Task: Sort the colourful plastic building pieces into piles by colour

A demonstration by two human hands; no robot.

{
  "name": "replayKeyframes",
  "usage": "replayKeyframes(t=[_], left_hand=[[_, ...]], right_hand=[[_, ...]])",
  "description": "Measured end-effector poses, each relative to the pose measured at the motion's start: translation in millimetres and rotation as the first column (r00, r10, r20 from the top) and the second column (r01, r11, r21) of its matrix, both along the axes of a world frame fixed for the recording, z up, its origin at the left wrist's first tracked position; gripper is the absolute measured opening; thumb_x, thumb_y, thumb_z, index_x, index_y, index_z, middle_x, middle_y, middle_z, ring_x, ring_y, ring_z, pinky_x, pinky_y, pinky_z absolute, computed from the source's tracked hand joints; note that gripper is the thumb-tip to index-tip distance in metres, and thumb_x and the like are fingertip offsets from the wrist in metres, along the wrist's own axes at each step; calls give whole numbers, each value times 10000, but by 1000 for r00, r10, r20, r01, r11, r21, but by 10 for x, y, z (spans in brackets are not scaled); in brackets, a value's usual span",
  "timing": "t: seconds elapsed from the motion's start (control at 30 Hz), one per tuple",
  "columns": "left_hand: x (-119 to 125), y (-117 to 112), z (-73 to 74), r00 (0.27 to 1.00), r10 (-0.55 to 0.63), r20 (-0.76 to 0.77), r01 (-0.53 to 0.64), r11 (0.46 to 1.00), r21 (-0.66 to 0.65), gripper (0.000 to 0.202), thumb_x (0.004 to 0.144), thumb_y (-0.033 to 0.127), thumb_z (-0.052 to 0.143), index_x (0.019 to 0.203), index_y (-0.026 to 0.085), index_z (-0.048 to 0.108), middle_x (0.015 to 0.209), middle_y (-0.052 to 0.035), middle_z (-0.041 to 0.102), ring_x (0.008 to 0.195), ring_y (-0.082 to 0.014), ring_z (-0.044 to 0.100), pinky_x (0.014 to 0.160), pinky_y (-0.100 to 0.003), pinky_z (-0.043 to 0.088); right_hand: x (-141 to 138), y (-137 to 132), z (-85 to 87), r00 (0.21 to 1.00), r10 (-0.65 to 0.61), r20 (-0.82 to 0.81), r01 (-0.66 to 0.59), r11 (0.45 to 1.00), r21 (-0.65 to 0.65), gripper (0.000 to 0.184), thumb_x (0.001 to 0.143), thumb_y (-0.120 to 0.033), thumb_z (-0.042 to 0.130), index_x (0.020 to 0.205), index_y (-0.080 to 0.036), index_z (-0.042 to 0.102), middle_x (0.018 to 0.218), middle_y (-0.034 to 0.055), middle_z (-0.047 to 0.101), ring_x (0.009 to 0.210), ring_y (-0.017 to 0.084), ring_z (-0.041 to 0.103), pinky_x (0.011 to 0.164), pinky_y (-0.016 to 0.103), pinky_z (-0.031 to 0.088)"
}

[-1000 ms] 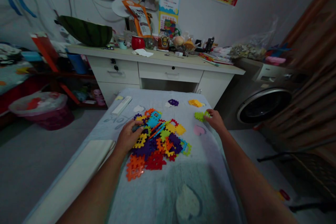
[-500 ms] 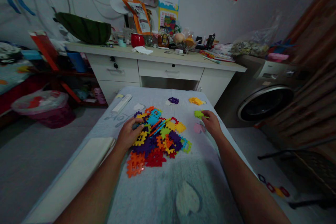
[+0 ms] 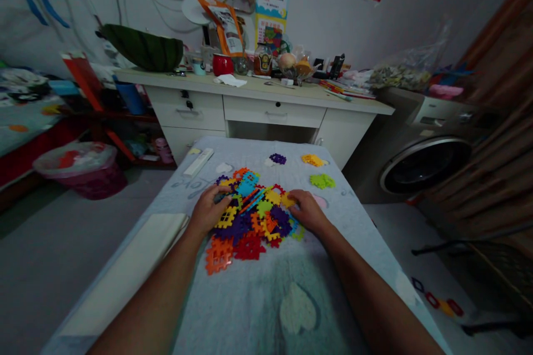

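Observation:
A pile of colourful notched plastic building pieces (image 3: 245,227) lies on the cloth-covered table. My left hand (image 3: 208,209) rests at the pile's left side, its fingers curled round a dark blue piece (image 3: 220,197), only partly visible. At the right edge, my right hand (image 3: 307,209) has thumb and fingers closing on a flat yellow piece (image 3: 287,199). Beyond that hand sits a small green stack of pieces (image 3: 322,180). Farther back are a yellow stack (image 3: 312,160) and a purple stack (image 3: 277,159).
A white strip-shaped box (image 3: 199,162) lies at the table's far left, and a folded white panel (image 3: 129,272) along the near left edge. Behind stands a cluttered desk (image 3: 275,101). A washing machine (image 3: 416,144) is at the right, a lined bin (image 3: 83,177) at the left.
My right hand let go of the green piece at the green stack and moved left to the pile's yellow piece. My left hand stays at the pile. The view shifted slightly.

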State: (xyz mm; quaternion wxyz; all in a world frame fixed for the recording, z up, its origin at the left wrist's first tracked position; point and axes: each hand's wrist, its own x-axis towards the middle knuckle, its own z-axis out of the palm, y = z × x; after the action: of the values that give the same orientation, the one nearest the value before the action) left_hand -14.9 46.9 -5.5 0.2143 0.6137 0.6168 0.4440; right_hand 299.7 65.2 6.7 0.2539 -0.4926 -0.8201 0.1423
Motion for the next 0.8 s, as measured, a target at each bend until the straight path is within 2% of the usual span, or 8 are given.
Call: replayKeyframes(t=[0.13, 0.23, 0.37, 0.47, 0.57, 0.7, 0.8], left_hand=[[-6, 17, -24, 1000, -5, 3, 5, 1000, 15, 316, 764, 444, 569, 949, 215, 683, 1048, -62, 676, 1033, -261, 620, 981, -397, 450], [-9, 21, -15, 1000, -18, 17, 18, 1000, 8, 330, 758, 454, 572, 950, 209, 680, 1034, -64, 683, 1006, -259, 626, 959, -394, 464], [-5, 16, 20, 1000, -19, 17, 19, 1000, 4, 350, 749, 470, 569, 944, 202, 682, 1044, -73, 678, 1018, -263, 622, 972, -400, 455], [-5, 19, 13, 1000, -9, 13, 9, 1000, 8, 348, 744, 471, 573, 939, 205, 683, 1042, -73, 679, 1042, -267, 613, 991, -407, 442], [-18, 29, -32, 1000, 0, 9, 0, 1000, 0, 350, 752, 479, 576, 952, 213, 686, 1089, -76, 676, 1109, -280, 590, 1020, -420, 421], [-44, 47, -93, 1000, 0, 3, 0, 1000, -24, 379, 771, 484, 563, 1005, 210, 682, 1167, -89, 657, 1224, -297, 530, 1059, -439, 383], [-52, 56, -108, 1000, -9, 2, 9, 1000, -28, 378, 774, 486, 561, 1001, 207, 679, 1147, -88, 665, 1198, -291, 552, 1048, -433, 396]], right_hand=[[63, 36, 23, 994, -67, -86, 70, 997, 40, 154, 835, -183, 535, 943, -182, 645, 1027, 95, 665, 974, 213, 601, 895, 345, 453], [154, 150, 48, 982, -80, -172, 98, 990, 99, 186, 902, -250, 464, 912, -191, 640, 981, 94, 653, 940, 209, 590, 872, 342, 454], [351, 411, 149, 947, -161, -279, 202, 971, 125, 228, 887, -337, 481, 833, -185, 643, 882, 92, 633, 879, 219, 572, 849, 359, 449], [497, 590, 279, 906, -247, -345, 254, 967, -24, 289, 865, -431, 497, 772, -191, 629, 725, 37, 585, 720, 183, 539, 696, 311, 444], [586, 740, 384, 844, -291, -451, 190, 948, -256, 336, 829, -499, 513, 695, -195, 566, 575, -24, 488, 527, 125, 447, 516, 257, 359], [634, 940, 435, 739, -388, -550, 209, 909, -360, 318, 743, -502, 589, 702, -189, 550, 548, -41, 496, 475, 96, 427, 473, 235, 330], [626, 1004, 449, 755, -379, -535, 156, 897, -415, 328, 714, -508, 607, 681, -189, 536, 540, -44, 498, 476, 88, 424, 479, 227, 339]])
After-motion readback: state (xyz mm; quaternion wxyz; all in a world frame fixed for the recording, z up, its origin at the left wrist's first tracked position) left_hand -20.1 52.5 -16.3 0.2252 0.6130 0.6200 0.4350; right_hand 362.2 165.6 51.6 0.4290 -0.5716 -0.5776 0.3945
